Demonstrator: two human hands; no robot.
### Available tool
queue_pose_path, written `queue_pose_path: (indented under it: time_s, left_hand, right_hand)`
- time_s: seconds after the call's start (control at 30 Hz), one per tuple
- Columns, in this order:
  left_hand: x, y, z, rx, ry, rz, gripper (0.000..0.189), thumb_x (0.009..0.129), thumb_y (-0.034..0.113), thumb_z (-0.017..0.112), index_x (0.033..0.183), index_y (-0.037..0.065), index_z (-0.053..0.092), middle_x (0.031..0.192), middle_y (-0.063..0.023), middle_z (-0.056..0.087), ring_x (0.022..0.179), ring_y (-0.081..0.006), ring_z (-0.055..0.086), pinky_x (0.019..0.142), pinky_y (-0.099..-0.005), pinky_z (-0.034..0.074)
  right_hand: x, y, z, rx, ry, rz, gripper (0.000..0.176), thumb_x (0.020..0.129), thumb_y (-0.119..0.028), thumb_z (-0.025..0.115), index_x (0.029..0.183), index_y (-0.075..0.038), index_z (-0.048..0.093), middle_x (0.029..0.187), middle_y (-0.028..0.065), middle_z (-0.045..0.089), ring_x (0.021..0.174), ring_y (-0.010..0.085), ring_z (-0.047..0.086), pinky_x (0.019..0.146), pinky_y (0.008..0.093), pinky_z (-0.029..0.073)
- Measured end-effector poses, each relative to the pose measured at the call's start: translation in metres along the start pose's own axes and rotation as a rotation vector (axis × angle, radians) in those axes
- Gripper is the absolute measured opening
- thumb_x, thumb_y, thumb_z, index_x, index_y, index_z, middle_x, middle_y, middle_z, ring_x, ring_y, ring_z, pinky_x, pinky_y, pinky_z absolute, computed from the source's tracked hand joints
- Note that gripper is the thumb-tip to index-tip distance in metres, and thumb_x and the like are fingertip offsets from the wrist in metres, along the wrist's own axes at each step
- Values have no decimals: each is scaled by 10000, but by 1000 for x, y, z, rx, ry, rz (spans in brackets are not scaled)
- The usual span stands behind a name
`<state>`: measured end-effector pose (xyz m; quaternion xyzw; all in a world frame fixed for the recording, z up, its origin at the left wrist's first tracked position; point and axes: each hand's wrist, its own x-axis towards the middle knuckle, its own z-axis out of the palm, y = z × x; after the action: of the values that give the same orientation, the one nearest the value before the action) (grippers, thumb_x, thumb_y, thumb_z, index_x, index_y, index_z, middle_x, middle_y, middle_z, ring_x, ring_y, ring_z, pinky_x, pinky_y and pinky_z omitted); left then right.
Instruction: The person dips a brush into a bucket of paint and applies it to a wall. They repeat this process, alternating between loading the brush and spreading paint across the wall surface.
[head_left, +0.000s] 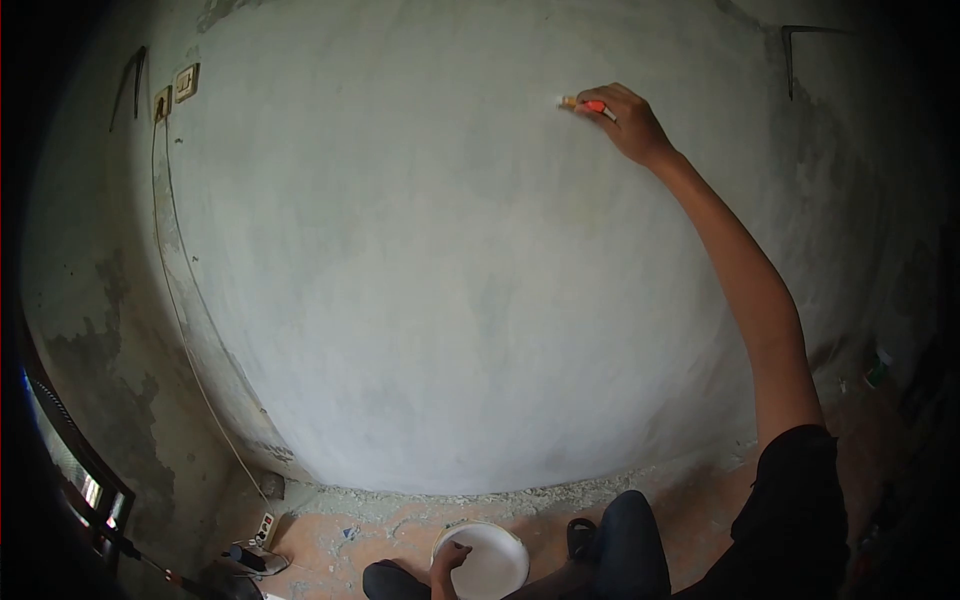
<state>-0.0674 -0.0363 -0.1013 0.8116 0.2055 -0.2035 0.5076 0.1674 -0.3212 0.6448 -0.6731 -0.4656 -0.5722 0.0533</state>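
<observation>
My right hand (620, 118) is raised high against the wall, its fingers closed around a paintbrush (569, 102) with an orange-red and yellowish handle. The whitish brush tip points left and meets the wall surface (440, 250), which carries uneven pale, streaky paint over greenish grey. Low in the view, my left hand (452, 556) is closed over the left side of a round white bucket (505, 570). Whether its curled fingers grip anything is too small to tell. The bucket stands between my bent legs, and its inside looks white.
A switch (187, 82) and a socket (162, 103) with a hanging cable sit on the left. The cable runs to a power strip (264, 530) on the floor. Paint flakes (400, 497) line the wall's foot. Metal brackets (792, 60) stick out at upper right. A sandal (580, 538) shows beside my knee.
</observation>
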Motion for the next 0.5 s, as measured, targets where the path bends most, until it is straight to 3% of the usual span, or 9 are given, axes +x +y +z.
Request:
queue_pose_path:
  time_s: [0.03, 0.17, 0.27, 0.47, 0.5]
  left_hand:
    - [2, -2, 0, 12, -4, -4, 380, 733, 350, 634, 633, -16, 618, 550, -115, 565, 549, -221, 557, 580, -357, 426]
    - [4, -8, 3, 34, 18, 23, 381, 732, 359, 629, 702, -20, 646, 635, -160, 610, 651, -268, 607, 646, -373, 450]
    - [-4, -4, 3, 33, 45, 29, 394, 728, 361, 631, 764, -31, 650, 713, -193, 627, 729, -292, 622, 699, -373, 460]
    - [14, -20, 14, 106, 35, 50, 423, 720, 366, 633, 848, -36, 639, 754, -197, 633, 757, -303, 622, 722, -362, 464]
    - [5, -11, 11, 90, 3, 34, 425, 726, 360, 631, 854, -45, 634, 717, -170, 634, 690, -263, 624, 668, -353, 474]
  right_hand:
    - [1, 2, 0, -31, 121, -75, 171, 806, -212, 599, 895, -66, 592, 899, 49, 609, 793, 201, 576, 674, 316, 479]
    - [-31, 3, 15, -65, 36, 29, 154, 785, -143, 611, 897, -43, 576, 882, 57, 608, 827, 212, 575, 702, 318, 477]
    - [-74, -8, 36, -86, 27, -74, 185, 768, -174, 637, 895, -61, 565, 891, 39, 605, 814, 206, 569, 693, 319, 488]
    - [-154, -54, 45, 91, -141, 11, 178, 744, -143, 653, 866, -67, 548, 823, 30, 569, 776, 202, 543, 675, 323, 481]
    - [-166, -59, 46, 118, -177, 18, 176, 738, -127, 655, 865, -65, 548, 826, 34, 570, 782, 206, 544, 673, 323, 477]
